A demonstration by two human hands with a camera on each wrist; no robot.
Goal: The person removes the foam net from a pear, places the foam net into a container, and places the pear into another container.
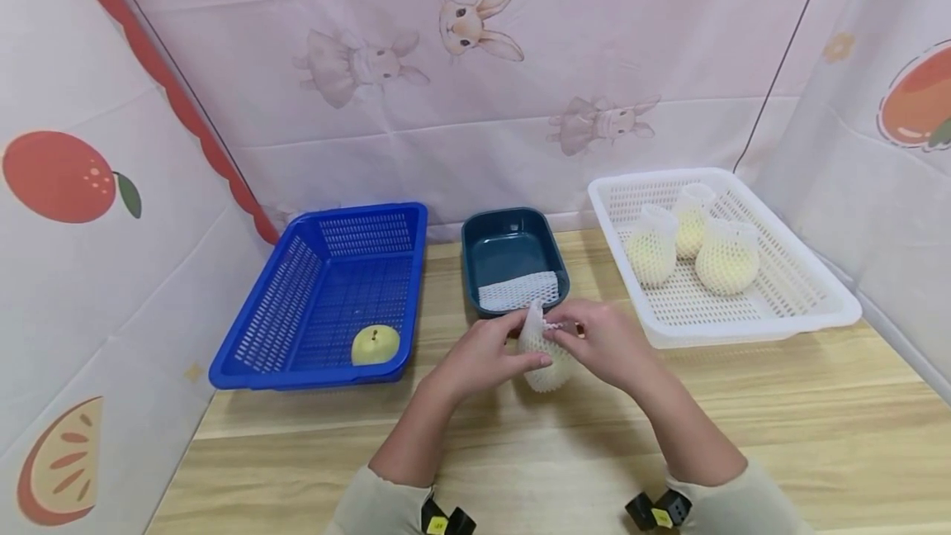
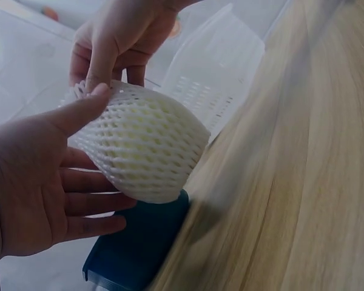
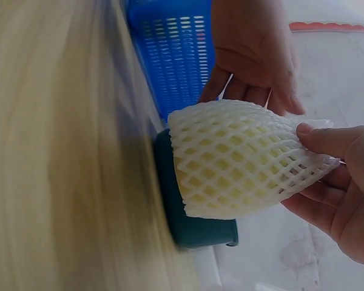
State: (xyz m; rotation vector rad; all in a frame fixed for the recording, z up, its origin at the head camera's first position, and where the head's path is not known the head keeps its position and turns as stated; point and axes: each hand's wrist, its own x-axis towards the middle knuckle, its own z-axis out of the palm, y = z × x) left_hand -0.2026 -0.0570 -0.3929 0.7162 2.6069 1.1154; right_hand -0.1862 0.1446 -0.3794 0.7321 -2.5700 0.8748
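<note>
Over the table's middle, both hands are on a round, pale yellow fruit inside a white foam net sleeve (image 1: 548, 371). My left hand (image 1: 481, 360) holds it from the left; in the left wrist view its thumb lies on the net (image 2: 148, 148) and its fingers pass behind and below. With thumb and fingers, my right hand (image 1: 607, 343) pinches the sleeve's gathered end, which the right wrist view shows beyond the fruit's bulge (image 3: 230, 167). Just behind the hands is a dark green tray (image 1: 508, 253) with flat foam nets (image 1: 518, 291) in it.
On the left, a blue basket (image 1: 349, 291) holds a bare yellow-green fruit (image 1: 375, 345) with a dark stem. A white basket (image 1: 798, 291) on the right contains three netted fruits (image 1: 726, 258). Printed cloth (image 1: 505, 130) hangs behind the wooden table (image 1: 535, 469).
</note>
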